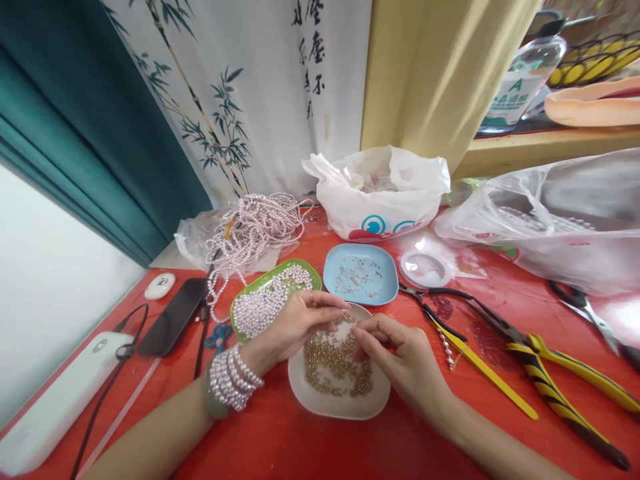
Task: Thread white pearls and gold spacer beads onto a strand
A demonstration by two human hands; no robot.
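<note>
Left hand (295, 323) and right hand (406, 360), fingertips together, over dish (340, 408) of gold beads (330, 367)

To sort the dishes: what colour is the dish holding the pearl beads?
Green; the dish shows best in the head view.

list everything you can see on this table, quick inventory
table: one, red, under everything
white dish: one, white, front centre under the hands
gold beads: many, gold, in the white dish
green dish: one, green, full of pearl beads, left of the blue dish
blue dish: one, light blue, small metal bits inside, behind the white dish
pearl strands: a heap, pinkish white, back left
white bag: one, white, back centre
clear bag: one, clear, right
striped pliers: one, yellow and black, right
phone: one, black, left
pearl bracelets: several, on the left wrist
left hand: fingertips pinched over the beads
right hand: fingertips pinched opposite
</note>
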